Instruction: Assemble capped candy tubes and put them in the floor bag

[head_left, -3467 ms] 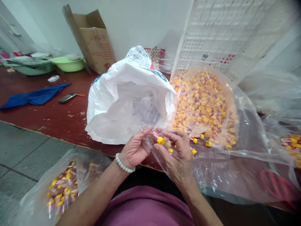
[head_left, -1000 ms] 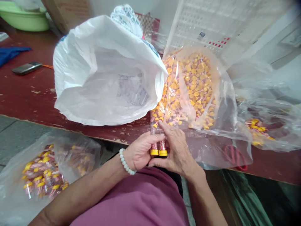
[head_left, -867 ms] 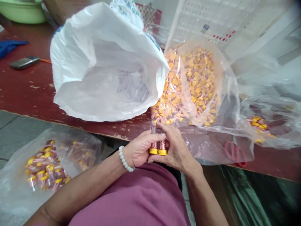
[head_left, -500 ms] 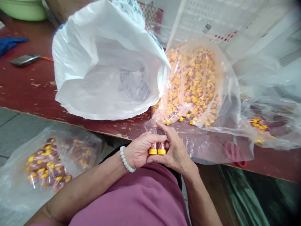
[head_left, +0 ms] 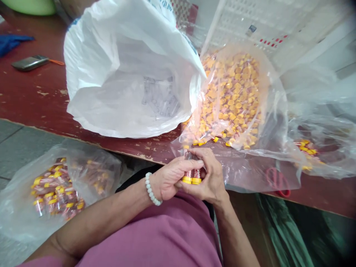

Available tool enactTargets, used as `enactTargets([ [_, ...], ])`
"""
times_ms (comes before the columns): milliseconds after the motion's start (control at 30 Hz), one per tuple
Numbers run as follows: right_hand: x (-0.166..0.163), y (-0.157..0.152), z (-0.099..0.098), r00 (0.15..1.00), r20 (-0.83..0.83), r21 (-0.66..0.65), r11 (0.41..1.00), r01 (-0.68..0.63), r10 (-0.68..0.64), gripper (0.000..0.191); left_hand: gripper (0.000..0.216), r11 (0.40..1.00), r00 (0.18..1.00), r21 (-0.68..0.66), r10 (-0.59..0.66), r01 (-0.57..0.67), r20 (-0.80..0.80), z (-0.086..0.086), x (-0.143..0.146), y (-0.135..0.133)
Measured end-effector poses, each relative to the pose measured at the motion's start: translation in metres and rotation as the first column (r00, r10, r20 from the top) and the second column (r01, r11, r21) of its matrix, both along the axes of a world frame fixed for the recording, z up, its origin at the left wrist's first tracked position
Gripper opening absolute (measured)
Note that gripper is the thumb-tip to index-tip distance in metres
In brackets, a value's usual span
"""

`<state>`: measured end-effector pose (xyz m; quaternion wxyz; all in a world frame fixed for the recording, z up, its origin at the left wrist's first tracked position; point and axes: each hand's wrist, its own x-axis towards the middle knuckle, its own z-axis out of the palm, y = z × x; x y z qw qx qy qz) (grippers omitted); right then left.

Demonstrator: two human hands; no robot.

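Observation:
Two clear vials with yellow caps point(head_left: 191, 180) stand side by side between my hands, their caps toward my body and printed red-and-white contents showing through. My left hand point(head_left: 169, 176), with a pale bead bracelet at the wrist, is closed with its thumb across the vials. On the other side my right hand point(head_left: 210, 174) wraps around them, thumb near the caps. Fingers hide part of the vials. Just beyond the fingertips lies the edge of a clear plastic bag point(head_left: 274, 122) full of yellow caps point(head_left: 233, 96). Left of it gapes a big white sack point(head_left: 94, 107) with clear pieces point(head_left: 160, 98) inside.
Capped vials fill a plastic bag point(head_left: 55, 196) low on the left. On the red table point(head_left: 36, 89) lie a dark phone-like object point(head_left: 30, 63), a blue cloth point(head_left: 12, 43) and red scissor-like loops point(head_left: 278, 181). A white basket point(head_left: 267, 22) stands behind.
My hands and the two vials have shifted slightly to the right in view. The left hand still has its thumb over the vials. The camera view has moved a little.

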<state>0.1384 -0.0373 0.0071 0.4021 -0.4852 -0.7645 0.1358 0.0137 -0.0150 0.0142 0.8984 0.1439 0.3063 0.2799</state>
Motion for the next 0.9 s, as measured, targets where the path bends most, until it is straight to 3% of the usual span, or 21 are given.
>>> enactTargets([
  [167, -0.002, 0.001, -0.002, 0.995, -0.063, -0.117, 0.990, -0.078, 0.071, 0.077, 0.004, 0.993, 0.996, -0.091, -0.063, 0.069, 0.067, 0.004, -0.007, 0.004],
  [367, 0.001, -0.007, -0.009, 0.992, -0.080, -0.252, 0.962, -0.110, 0.092, 0.103, 0.005, 0.996, 0.997, -0.093, -0.007, 0.015, 0.081, -0.003, -0.016, 0.006],
  [567, 0.003, -0.015, -0.009, 0.976, -0.211, -0.377, 0.916, -0.135, 0.057, 0.084, 0.005, 0.995, 0.988, -0.073, -0.062, 0.073, 0.142, -0.013, -0.020, 0.004],
  [800, 0.001, -0.016, -0.013, 0.971, -0.236, -0.265, 0.958, -0.111, 0.047, 0.078, 0.006, 0.990, 0.987, -0.074, -0.112, 0.121, 0.114, -0.014, -0.023, 0.001],
  [900, 0.006, -0.016, -0.015, 0.934, -0.352, -0.303, 0.936, -0.176, 0.061, 0.075, 0.005, 0.992, 0.991, -0.083, -0.085, 0.094, 0.104, -0.010, -0.022, -0.002],
])
